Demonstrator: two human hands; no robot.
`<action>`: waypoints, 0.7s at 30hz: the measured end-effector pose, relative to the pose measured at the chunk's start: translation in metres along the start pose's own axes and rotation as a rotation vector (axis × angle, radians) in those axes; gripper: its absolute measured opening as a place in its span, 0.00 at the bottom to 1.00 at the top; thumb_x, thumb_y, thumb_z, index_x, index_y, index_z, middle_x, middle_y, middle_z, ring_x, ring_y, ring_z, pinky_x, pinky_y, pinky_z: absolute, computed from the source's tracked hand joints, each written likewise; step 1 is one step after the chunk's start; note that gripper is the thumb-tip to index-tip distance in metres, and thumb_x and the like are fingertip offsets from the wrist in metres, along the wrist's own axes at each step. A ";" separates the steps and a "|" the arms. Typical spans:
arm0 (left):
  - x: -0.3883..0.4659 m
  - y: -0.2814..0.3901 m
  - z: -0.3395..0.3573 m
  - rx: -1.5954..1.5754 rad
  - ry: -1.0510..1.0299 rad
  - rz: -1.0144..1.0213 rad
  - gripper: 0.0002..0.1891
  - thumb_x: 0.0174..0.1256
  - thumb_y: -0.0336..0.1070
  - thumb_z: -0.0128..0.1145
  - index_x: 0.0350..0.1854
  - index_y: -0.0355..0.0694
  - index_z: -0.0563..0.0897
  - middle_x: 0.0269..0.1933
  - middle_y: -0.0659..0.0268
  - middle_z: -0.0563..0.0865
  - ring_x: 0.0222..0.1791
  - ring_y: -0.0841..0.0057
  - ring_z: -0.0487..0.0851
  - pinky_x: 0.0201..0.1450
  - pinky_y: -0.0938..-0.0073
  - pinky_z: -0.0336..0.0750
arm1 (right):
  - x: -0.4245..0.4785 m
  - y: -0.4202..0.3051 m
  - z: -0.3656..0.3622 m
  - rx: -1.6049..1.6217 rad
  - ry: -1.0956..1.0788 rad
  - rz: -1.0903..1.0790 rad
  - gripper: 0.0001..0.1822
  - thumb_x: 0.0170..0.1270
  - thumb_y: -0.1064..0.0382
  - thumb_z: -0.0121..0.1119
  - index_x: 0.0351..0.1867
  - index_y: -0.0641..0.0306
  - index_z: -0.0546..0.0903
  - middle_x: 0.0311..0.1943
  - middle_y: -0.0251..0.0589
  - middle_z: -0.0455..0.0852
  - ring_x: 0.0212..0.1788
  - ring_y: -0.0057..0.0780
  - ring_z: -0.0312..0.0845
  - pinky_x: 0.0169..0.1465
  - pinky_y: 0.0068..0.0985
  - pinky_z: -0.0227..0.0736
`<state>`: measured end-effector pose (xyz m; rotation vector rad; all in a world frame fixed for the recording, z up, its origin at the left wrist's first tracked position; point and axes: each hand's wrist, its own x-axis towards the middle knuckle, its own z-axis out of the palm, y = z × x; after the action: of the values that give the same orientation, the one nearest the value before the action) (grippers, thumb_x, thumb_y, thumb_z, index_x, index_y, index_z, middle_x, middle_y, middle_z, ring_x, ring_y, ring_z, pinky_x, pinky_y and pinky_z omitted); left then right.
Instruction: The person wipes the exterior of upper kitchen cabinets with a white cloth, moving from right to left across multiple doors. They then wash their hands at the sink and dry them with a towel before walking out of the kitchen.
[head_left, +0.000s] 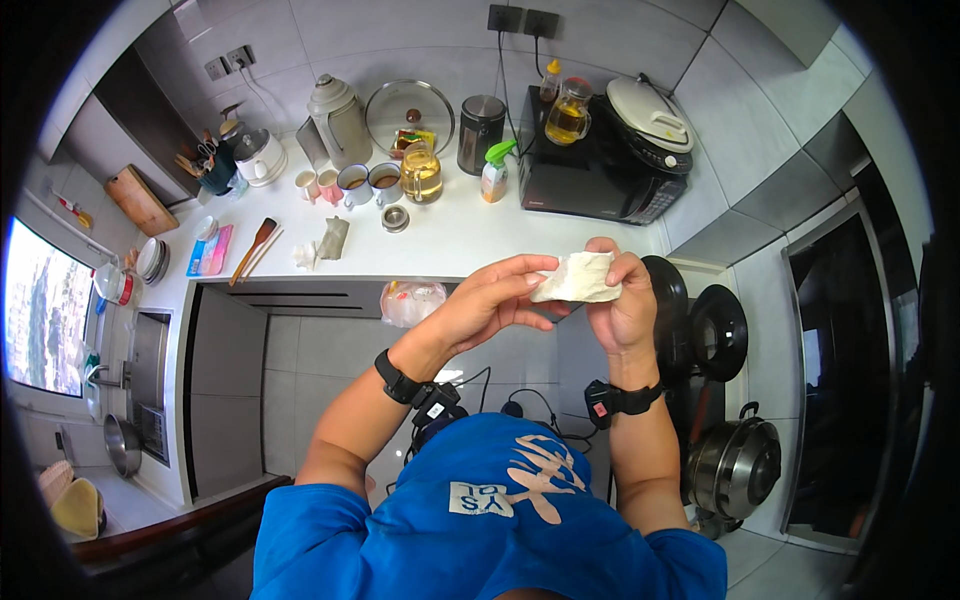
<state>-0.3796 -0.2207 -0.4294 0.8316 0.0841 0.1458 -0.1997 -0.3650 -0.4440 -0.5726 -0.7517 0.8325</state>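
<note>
A folded pale cream cloth or paper (581, 277) is held up in front of the counter's edge. My right hand (622, 300) grips its right side between thumb and fingers. At its left end, the thumb and index finger of my left hand (502, 296) touch it, while the other fingers are spread; whether they pinch it is hard to see. On the white countertop (435, 251) lie a folded grey-green cloth (334, 238), a crumpled white tissue (304, 256) and a round metal lid (395, 218). A glass teapot with yellow liquid (421, 176) stands behind the lid.
Several mugs (354, 184), a spray bottle (495, 176) and an electric kettle (481, 135) stand along the counter. To the right are a black microwave (592, 187), black pans (718, 334) and a steel pot (739, 465). A plastic bag (411, 302) hangs at the counter's front.
</note>
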 end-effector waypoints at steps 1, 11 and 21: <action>0.001 0.000 0.000 -0.031 0.009 0.005 0.23 0.78 0.29 0.59 0.73 0.35 0.74 0.62 0.57 0.86 0.58 0.71 0.88 0.60 0.69 0.87 | 0.000 0.002 -0.005 0.070 -0.014 0.023 0.10 0.70 0.80 0.56 0.35 0.59 0.82 0.58 0.50 0.83 0.59 0.38 0.82 0.66 0.35 0.80; -0.005 0.027 -0.006 0.228 0.111 0.341 0.24 0.73 0.22 0.64 0.70 0.33 0.76 0.57 0.62 0.86 0.55 0.79 0.86 0.62 0.76 0.81 | 0.007 0.005 0.010 0.114 0.151 0.273 0.14 0.67 0.80 0.57 0.51 0.70 0.86 0.63 0.52 0.83 0.67 0.45 0.80 0.74 0.43 0.74; -0.010 0.034 -0.027 0.432 0.302 0.116 0.19 0.80 0.36 0.60 0.68 0.36 0.81 0.59 0.65 0.86 0.60 0.78 0.83 0.64 0.71 0.81 | 0.019 0.019 0.054 -0.723 0.102 -0.133 0.14 0.64 0.81 0.68 0.50 0.70 0.85 0.56 0.45 0.85 0.53 0.28 0.85 0.55 0.24 0.83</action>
<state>-0.3967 -0.1799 -0.4224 1.2417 0.3611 0.3707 -0.2415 -0.3303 -0.4177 -1.1838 -0.9850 0.3849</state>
